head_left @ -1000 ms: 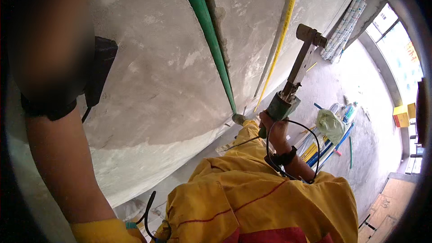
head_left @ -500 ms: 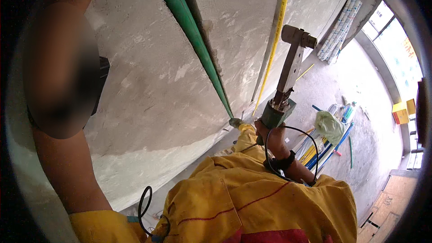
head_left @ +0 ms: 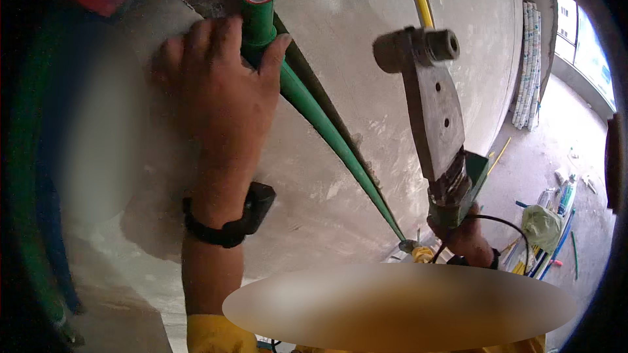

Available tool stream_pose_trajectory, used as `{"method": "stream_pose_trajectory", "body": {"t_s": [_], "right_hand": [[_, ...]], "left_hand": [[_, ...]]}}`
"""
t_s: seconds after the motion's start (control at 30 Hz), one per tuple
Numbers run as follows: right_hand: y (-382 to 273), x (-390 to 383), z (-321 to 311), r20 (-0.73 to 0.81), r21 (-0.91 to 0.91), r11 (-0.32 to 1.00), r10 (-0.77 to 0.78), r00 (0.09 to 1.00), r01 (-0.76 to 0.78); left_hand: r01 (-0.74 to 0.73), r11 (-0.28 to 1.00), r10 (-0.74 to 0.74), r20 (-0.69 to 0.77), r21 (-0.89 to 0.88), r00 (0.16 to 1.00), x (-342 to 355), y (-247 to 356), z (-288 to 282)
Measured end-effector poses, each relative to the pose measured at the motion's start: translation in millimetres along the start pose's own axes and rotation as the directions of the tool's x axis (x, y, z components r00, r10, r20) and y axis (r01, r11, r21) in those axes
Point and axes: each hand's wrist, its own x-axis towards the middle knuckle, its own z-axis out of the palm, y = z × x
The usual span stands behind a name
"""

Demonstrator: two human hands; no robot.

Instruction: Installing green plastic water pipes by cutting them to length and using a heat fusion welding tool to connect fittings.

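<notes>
Smooth green plastic now, round and glossy: the green pipe (head_left: 320, 121) runs down the rough grey wall (head_left: 307, 189), its upper end at my left hand (head_left: 226, 82). My left fingers (head_left: 227, 42) are wrapped about it just below a short stub (head_left: 259, 16), thumb on the near right side, and the stub's open mouth shows a white bore ringed in red. Alongside, a ragged-edged groove (head_left: 356, 150) cuts the plaster. Over to the right, the heating tool (head_left: 435, 111): a flat, scuffed metal blade with two holes, blunt cylinders either side of its tip, dark green body below. My right hand (head_left: 468, 238) is closed round that body, lower down and farther off. Between stub and blade there's a clear stretch of bare wall; past the blade, the space opens onto the pale floor (head_left: 562, 124). My left forearm climbs from the lower edge, back of the hand towards me, black band on the wrist; the right holds the tool tip-up, a black cable (head_left: 507, 220) looping beside it.
</notes>
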Motion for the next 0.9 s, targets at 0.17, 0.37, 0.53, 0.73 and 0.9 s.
{"method": "stream_pose_trajectory", "body": {"t_s": [0.17,0.37,0.53,0.73,0.9], "right_hand": [[-57,-10,80,0.263,-0.637,0.692,-0.219,0.940,0.339],[-72,-14,120,0.211,-0.853,0.441,-0.199,0.957,0.280],[-82,-21,120,0.143,-0.848,0.486,-0.178,0.974,0.213],[-100,-35,141,0.096,-0.903,0.404,-0.134,0.986,0.143],[-116,-36,143,0.053,-0.971,0.230,-0.078,0.996,0.069]], "left_hand": [[0.044,0.999,-0.044,0.008,-0.004,0.999,-5,-4,9],[0.077,0.992,-0.069,0.086,-0.096,0.994,-25,-12,22],[-0.054,0.997,0.048,-0.101,-0.060,0.994,-32,-11,19],[0.020,1.000,-0.019,-0.034,0.022,0.999,-39,-6,16],[-0.001,0.998,-0.002,-0.043,-0.059,0.999,-37,-4,13]]}}
